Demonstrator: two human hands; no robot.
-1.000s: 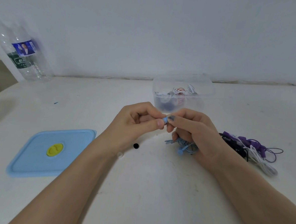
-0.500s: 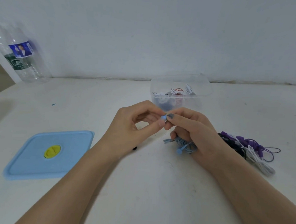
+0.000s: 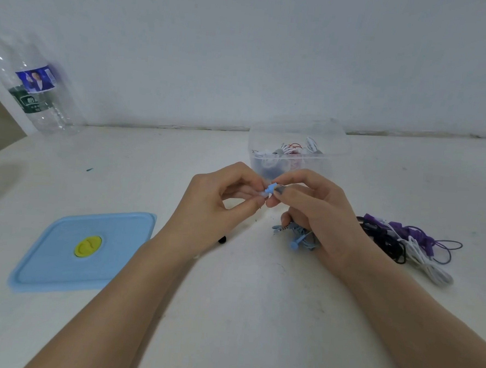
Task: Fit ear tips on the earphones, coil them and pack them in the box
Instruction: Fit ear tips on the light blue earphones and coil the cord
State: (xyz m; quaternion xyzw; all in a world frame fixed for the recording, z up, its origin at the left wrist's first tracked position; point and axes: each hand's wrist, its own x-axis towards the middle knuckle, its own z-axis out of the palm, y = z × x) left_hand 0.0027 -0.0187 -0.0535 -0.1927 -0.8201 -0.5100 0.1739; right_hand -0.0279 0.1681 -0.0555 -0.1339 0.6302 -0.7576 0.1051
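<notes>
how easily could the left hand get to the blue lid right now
Probably not at once: the way to the blue lid looks free, but the left hand is pinching an ear tip against the blue earbud that the right hand holds.

The lid [image 3: 84,251] lies left of the hands, loose earphones [image 3: 403,245] right, the box [image 3: 297,153] behind them.
</notes>
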